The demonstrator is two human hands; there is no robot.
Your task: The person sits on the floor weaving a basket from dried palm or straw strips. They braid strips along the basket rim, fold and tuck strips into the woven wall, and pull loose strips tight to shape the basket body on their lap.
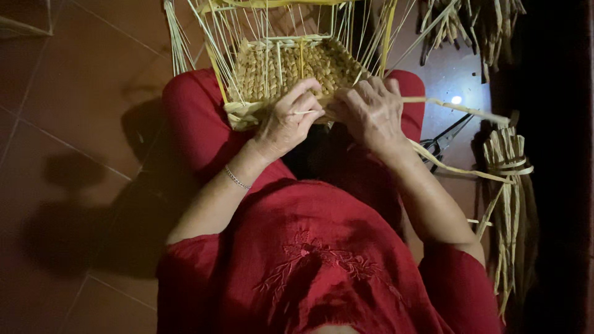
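Your left hand (pixel 286 120) was closed in a pinch on a thin pale strand (pixel 307 112) at the near edge of the woven basket (pixel 291 68). Your right hand (pixel 373 113) lay just beside it, fingers curled down over the same rim, pressing a flat fibre strip (pixel 458 107) that ran away to the right of the basket. The basket rested on your lap, against your knees in red cloth (pixel 204 117).

By my judgement the work stood partway. The base of the basket was woven tight and appeared complete. The upright stakes (pixel 216 37) stood bare above it, with only the lowest course at the near rim started. The sides were left to do.

To the right of the basket, on the tiled floor (pixel 80 86), lay a pair of scissors (pixel 440 143), and beyond them a tied bundle of fibre strips (pixel 508 185). A second, darker bundle (pixel 476 21) lay above and to the right of the basket. Loose strip ends trailed from your right hand across the scissors toward the tied bundle and could snag. The right margin was too dark to inspect.
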